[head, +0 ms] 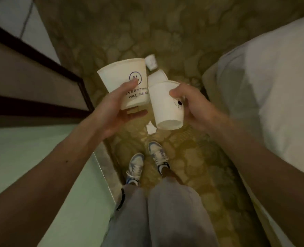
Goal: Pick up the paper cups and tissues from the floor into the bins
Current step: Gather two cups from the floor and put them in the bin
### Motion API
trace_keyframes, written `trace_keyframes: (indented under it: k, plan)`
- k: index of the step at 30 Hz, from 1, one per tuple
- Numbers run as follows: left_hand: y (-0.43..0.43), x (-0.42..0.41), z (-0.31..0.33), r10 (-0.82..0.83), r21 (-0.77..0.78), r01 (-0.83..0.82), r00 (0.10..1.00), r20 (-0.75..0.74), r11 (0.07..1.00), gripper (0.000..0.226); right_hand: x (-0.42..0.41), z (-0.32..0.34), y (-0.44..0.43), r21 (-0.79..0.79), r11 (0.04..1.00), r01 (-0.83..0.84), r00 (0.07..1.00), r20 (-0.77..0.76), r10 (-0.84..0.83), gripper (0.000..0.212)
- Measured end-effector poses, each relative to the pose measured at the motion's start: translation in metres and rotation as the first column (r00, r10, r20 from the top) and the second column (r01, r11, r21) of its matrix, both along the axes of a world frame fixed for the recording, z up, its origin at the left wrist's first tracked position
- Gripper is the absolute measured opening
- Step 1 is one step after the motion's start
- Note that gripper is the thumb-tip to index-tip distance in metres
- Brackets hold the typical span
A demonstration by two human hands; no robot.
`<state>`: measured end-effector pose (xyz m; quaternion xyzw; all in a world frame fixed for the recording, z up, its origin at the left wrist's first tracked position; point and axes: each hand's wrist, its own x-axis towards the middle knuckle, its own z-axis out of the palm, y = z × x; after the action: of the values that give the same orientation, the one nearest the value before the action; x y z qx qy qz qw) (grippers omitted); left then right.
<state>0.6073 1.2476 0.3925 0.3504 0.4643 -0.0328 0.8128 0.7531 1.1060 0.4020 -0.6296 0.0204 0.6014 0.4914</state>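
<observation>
- White paper cup (124, 81) held above the carpet (183, 157), left hand (112, 111) fingers (137, 114) clamped on it; smiley print, "EVERYTH… WILL BE" (rest hidden).
- Second cup (165, 106), right hand (192, 106) fingers clamped; print blurred.
- Tissue (151, 128) on carpet below.

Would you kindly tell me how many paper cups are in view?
2. One white paper cup with a smiley print in the left hand, one tilted white paper cup in the right hand; others may hide behind them.
</observation>
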Motion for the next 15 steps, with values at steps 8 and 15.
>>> trace_keyframes:
  k: [8,15]
  plan:
    - [-0.024,0.006,0.198,-0.183,0.152,0.152,0.960,0.213,0.976,0.049,-0.030,0.183,-0.055,0.162,0.903,0.397,0.897,0.137,-0.419,0.007]
    - [-0.078,0.014,0.321,-0.425,0.298,0.341,0.857,0.292,0.892,0.045,-0.059,0.296,-0.133,0.219,0.733,0.645,0.723,0.135,-0.677,0.012]
